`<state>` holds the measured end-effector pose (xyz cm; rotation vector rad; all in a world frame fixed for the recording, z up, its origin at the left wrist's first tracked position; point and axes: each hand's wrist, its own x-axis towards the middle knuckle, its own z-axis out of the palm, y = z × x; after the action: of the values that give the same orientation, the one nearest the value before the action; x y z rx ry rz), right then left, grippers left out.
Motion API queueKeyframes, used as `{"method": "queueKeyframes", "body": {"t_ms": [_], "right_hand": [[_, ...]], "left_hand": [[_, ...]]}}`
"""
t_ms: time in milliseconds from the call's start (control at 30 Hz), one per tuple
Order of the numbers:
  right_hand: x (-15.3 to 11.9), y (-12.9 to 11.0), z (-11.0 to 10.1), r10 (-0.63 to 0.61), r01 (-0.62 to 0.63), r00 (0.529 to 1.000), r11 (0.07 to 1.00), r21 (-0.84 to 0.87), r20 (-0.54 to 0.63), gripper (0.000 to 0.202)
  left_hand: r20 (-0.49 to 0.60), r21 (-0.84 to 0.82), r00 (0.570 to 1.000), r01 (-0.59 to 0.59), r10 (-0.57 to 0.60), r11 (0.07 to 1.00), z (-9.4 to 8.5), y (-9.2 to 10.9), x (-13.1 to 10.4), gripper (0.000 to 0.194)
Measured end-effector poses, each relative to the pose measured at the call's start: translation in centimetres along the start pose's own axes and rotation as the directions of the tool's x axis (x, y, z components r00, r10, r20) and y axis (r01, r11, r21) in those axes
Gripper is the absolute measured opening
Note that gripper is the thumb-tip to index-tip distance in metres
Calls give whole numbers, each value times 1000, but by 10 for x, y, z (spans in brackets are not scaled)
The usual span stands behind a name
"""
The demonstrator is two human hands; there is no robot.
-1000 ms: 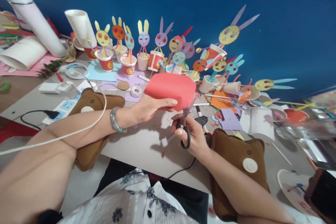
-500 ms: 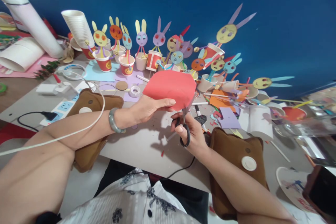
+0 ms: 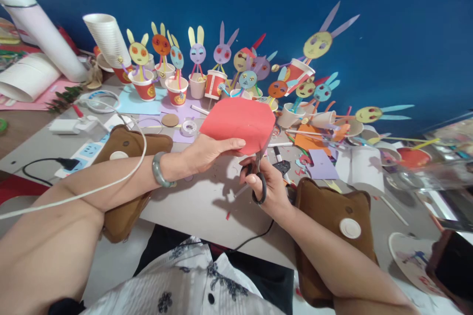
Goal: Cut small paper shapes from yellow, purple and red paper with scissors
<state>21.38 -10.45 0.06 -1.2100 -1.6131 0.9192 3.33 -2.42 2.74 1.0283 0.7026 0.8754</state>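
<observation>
A sheet of red paper [image 3: 238,120] is held up over the table by my left hand [image 3: 210,151], thumb on top and fingers underneath. My right hand [image 3: 271,184] grips a pair of black-handled scissors [image 3: 261,188], with fingers through the loops. The scissor blades reach up to the paper's lower right edge; how far apart they stand is hard to make out. Behind the paper, several bunny figures with round paper faces stand in paper cups, among them a purple one [image 3: 222,54] and a blue one [image 3: 248,79].
Brown hot-water bags lie under my left forearm [image 3: 125,145] and by my right forearm [image 3: 328,216]. A white cable [image 3: 142,157] crosses my left arm. At the left are a power strip [image 3: 86,150] and a leaning stack of paper cups [image 3: 105,34]. Purple paper [image 3: 322,164] lies at the right.
Very little differs. The view has shifted slightly, while both hands keep the red paper and the scissors in almost the same place.
</observation>
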Motion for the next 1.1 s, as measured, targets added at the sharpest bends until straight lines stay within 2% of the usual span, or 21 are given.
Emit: {"method": "queueKeyframes", "body": {"t_ms": [200,600,1100], "right_hand": [[-1,0,0,17,-17,1000,999,29,3,55],[-2,-2,-1,45,-45,999,999,-5,-26,55],[-1,-1,-2,59,-61,996,998,-28,-63,52]], "left_hand": [[-20,4,1000,23,-23,1000,-1,-3,1,33],[22,-72,997,-68,70,995,4,2,-1,30],[-21,-105,1000,-12,10,994,7,8,-3,27]]}}
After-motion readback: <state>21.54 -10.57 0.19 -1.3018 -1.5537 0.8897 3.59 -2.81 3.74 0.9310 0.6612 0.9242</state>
